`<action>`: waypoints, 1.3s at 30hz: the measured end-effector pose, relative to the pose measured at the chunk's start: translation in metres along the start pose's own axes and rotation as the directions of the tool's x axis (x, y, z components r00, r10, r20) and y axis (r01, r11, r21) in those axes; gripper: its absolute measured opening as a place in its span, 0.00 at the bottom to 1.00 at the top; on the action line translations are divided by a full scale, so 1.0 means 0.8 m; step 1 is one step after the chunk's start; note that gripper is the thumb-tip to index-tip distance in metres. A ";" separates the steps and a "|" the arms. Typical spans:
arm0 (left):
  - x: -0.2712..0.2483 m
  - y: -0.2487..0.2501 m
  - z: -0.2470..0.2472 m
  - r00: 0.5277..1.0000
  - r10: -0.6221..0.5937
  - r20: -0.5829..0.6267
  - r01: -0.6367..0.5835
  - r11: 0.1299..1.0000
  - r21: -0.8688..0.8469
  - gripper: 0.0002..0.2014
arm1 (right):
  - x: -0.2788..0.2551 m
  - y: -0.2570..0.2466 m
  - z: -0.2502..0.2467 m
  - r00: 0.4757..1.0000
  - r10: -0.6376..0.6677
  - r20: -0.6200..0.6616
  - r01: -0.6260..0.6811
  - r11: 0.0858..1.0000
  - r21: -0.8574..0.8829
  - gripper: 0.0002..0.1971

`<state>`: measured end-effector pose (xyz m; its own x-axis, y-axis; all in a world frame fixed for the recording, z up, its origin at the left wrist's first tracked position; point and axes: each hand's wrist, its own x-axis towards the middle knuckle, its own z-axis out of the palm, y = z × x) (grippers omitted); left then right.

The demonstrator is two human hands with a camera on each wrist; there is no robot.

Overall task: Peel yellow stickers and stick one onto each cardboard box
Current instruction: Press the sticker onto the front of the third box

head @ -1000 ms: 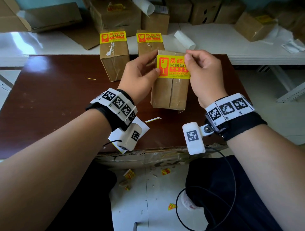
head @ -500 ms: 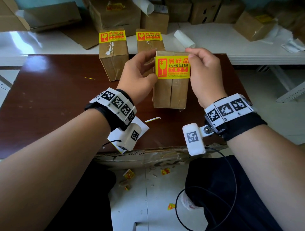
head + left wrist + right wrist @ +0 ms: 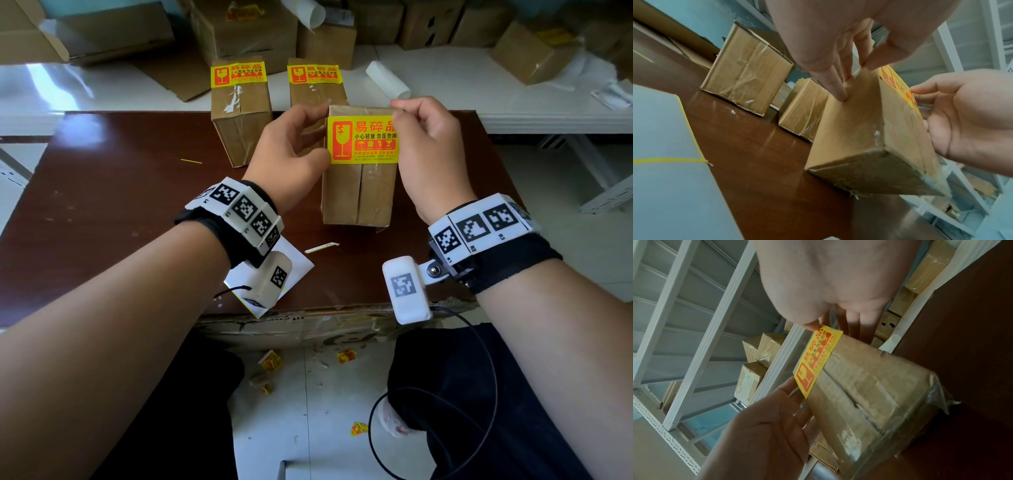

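Against the upright box (image 3: 358,192), both hands' fingers (image 3: 399,114) pinch the sideways-long sticker (image 3: 363,140).

I see a bright yellow sticker (image 3: 362,141) printed with red-orange characters and a red goblet mark, on a plain tan cardboard box (image 3: 358,192). Two tan boxes behind (image 3: 239,126) carry the same yellow-and-red labels. The table (image 3: 102,192) is dark reddish-brown. My wristbands (image 3: 239,212) are black with white blocks of black-and-white square codes. The backing sheet (image 3: 294,263) is white, edged yellow.
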<state>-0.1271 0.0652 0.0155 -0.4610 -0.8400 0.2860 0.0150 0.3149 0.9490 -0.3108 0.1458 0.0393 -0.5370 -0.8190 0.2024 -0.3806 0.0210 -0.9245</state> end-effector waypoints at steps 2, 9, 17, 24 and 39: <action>-0.001 0.001 0.001 1.000 0.003 -0.003 -0.003 1.000 0.013 0.28 | 0.000 0.001 0.001 1.000 -0.009 0.002 0.009 1.000 0.003 0.16; -0.003 0.003 0.000 0.999 0.013 0.040 -0.015 0.998 0.067 0.31 | -0.005 -0.007 -0.004 1.000 0.019 -0.019 -0.019 1.000 0.007 0.17; -0.010 0.003 0.005 0.999 0.023 0.048 -0.030 0.988 0.150 0.30 | -0.004 -0.009 -0.007 1.000 0.000 0.017 0.000 1.000 0.007 0.12; -0.008 0.002 0.014 0.999 0.006 -0.038 -0.001 0.993 0.115 0.23 | -0.003 -0.017 -0.010 0.997 0.057 0.052 -0.058 0.998 0.022 0.08; 0.022 0.018 0.015 0.977 -0.059 -0.203 0.116 0.953 0.281 0.12 | -0.006 -0.010 -0.022 0.968 0.094 0.235 -0.094 0.996 -0.011 0.30</action>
<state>-0.1459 0.0600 0.0325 -0.2711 -0.9295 0.2501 -0.2883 0.3263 0.9002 -0.3181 0.1597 0.0516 -0.3784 -0.9250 0.0334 -0.3368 0.1040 -0.9358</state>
